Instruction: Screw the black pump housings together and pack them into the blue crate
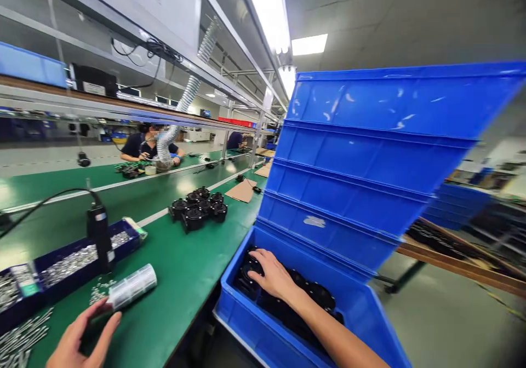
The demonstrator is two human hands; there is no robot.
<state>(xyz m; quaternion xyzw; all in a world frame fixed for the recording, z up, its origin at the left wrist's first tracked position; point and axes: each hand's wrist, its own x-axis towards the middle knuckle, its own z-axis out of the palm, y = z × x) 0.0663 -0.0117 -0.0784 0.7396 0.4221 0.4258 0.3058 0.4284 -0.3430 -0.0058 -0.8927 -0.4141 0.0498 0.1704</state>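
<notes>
My left hand (84, 335) is at the bench's lower left, thumb and forefinger apart with nothing seen between them. Just beyond its fingertips a silvery white cylinder (133, 287) lies on its side; whether they touch is unclear. My right hand (273, 277) reaches into an open blue bin (242, 316) on the right, its fingers curled over a black round part (247, 264). Other black parts (318, 294) lie in the bin, partly hidden by my forearm. A dark electric screwdriver (99, 234) stands upright behind the cylinder, near small loose screws (101, 288).
Several black round housings (199, 209) sit grouped on the green bench (172, 280). Dark blue trays (84, 258) hold small metal parts, with long screws (24, 338) beside them. Tilted blue bins (361, 165) rise behind the open bin. A person (150, 143) works across the bench.
</notes>
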